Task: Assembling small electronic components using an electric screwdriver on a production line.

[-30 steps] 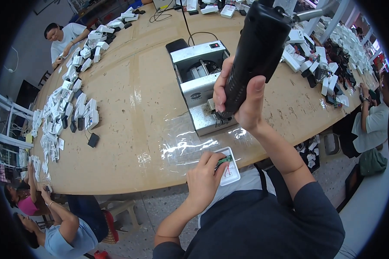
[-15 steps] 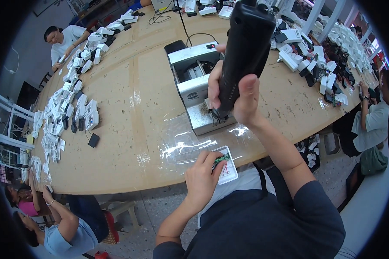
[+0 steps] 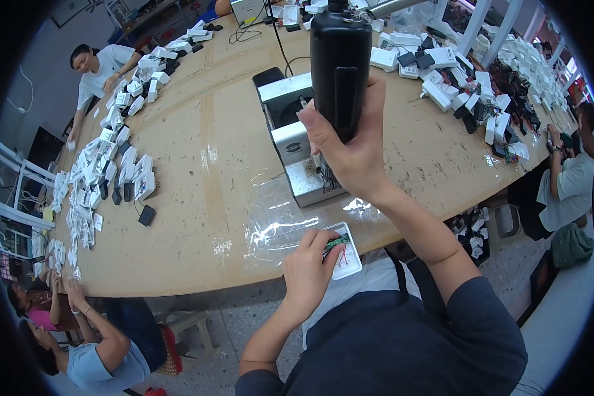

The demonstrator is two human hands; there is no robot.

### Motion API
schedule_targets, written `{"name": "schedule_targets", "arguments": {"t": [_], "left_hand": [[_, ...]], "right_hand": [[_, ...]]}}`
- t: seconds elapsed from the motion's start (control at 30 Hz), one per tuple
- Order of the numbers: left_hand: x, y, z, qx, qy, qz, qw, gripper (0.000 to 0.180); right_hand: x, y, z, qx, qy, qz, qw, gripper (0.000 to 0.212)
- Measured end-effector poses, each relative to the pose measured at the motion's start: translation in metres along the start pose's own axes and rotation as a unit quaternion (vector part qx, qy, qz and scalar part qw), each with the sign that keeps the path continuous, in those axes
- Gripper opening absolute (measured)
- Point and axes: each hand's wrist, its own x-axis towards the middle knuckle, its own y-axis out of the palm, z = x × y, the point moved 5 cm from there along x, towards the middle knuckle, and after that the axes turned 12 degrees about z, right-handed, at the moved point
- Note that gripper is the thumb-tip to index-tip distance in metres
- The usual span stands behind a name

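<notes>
Case: white, open side up, at the near edge of the bench; whether it rests there, I cannot tell. Red wires show inside.
Board: green, in the upper part of the case.
Left hand: grip narrow, thumb and fingers pinching the board, across the case's left side.
Right hand: grip wrapped around the black tool.
Tool: upright, partly covering the metal machine.
Piles: white and black units along the bench's left side.
</notes>
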Motion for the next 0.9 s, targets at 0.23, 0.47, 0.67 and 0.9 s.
{"name": "schedule_targets", "arguments": {"t": [0.23, 0.47, 0.67, 0.9], "left_hand": [[-0.004, 0.004, 0.004, -0.010, -0.021, 0.013, 1.000, 0.016], [-0.001, 0.001, 0.002, -0.011, -0.010, 0.008, 1.000, 0.016], [0.001, 0.002, 0.004, -0.006, -0.003, 0.004, 1.000, 0.019], [-0.001, 0.000, 0.004, -0.013, 0.002, 0.006, 1.000, 0.019]], "right_hand": [[-0.001, -0.004, -0.004, 0.114, 0.022, 0.046, 0.992, 0.074], [-0.002, -0.001, -0.001, 0.124, 0.035, 0.079, 0.988, 0.087], [-0.011, -0.002, 0.007, 0.145, 0.011, 0.071, 0.987, 0.068], [-0.071, 0.004, 0.037, 0.207, 0.136, 0.099, 0.964, 0.092]]}}
